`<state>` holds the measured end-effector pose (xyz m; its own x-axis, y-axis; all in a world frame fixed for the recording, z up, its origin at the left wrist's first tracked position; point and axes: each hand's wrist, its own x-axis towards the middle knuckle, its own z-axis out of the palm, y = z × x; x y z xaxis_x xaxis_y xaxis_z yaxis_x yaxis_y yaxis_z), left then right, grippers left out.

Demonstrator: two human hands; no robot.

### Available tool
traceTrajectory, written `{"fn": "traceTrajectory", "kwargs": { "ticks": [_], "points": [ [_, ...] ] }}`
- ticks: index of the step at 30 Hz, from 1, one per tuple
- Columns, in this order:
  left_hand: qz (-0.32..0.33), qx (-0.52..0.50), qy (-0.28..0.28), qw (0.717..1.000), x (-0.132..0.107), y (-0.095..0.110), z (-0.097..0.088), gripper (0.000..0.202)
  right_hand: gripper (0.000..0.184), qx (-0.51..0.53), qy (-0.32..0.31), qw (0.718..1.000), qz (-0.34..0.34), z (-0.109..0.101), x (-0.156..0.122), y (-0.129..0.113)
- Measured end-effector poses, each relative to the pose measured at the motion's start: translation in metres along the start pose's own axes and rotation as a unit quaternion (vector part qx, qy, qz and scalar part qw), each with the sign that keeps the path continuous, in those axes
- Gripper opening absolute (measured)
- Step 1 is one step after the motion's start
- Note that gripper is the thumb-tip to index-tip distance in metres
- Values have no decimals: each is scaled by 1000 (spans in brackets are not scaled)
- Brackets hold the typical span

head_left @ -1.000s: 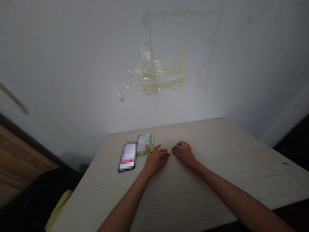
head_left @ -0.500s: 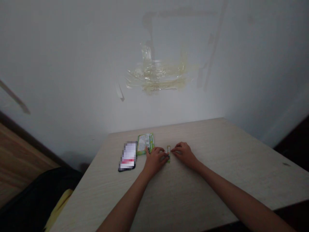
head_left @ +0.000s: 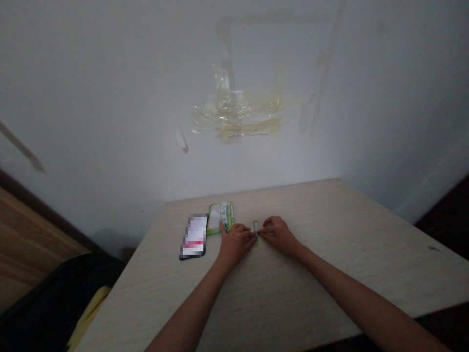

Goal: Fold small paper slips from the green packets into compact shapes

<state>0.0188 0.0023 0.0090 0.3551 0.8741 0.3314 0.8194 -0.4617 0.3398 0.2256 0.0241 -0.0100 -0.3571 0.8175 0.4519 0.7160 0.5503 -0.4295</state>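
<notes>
Both hands rest on a pale wooden table (head_left: 330, 254), close together near its far side. A small green and white wrapped strip (head_left: 255, 231) stands between them. My left hand (head_left: 234, 242) has its fingers curled and pinches the strip's left side. From the right, my right hand (head_left: 279, 233) pinches the same strip with fingertips pressed together. A flat green packet (head_left: 221, 216) lies just beyond my left hand, its near edge partly covered by the fingers.
A phone (head_left: 194, 236) with a lit screen lies left of the packet. The table stands in a corner against a white wall bearing old tape residue (head_left: 238, 115). A dark chair or bag with a yellow part (head_left: 84, 318) sits low at the left.
The small strip, first barely showing between the fingertips, now stands lengthwise between the hands. My left fingers have curled in from spread. Both hands have barely shifted.
</notes>
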Motion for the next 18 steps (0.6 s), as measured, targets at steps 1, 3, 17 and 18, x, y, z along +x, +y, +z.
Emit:
{"fn": "traceTrajectory", "kwargs": {
  "ticks": [1, 3, 17, 18],
  "points": [
    [1, 0, 0, 1000, 0, 0, 0, 16, 14, -3, -2, 1000, 2, 0, 0, 0],
    [2, 2, 1, 1000, 0, -1, 1, 16, 14, -9, -4, 1000, 7, 0, 0, -1],
    [-3, 19, -18, 1000, 1, 6, -3, 16, 18, -50, 0, 997, 53, 4, 8, 4],
    [-3, 15, -16, 1000, 1, 6, -3, 17, 18, -54, 0, 997, 55, 5, 8, 5]
  ]
}}
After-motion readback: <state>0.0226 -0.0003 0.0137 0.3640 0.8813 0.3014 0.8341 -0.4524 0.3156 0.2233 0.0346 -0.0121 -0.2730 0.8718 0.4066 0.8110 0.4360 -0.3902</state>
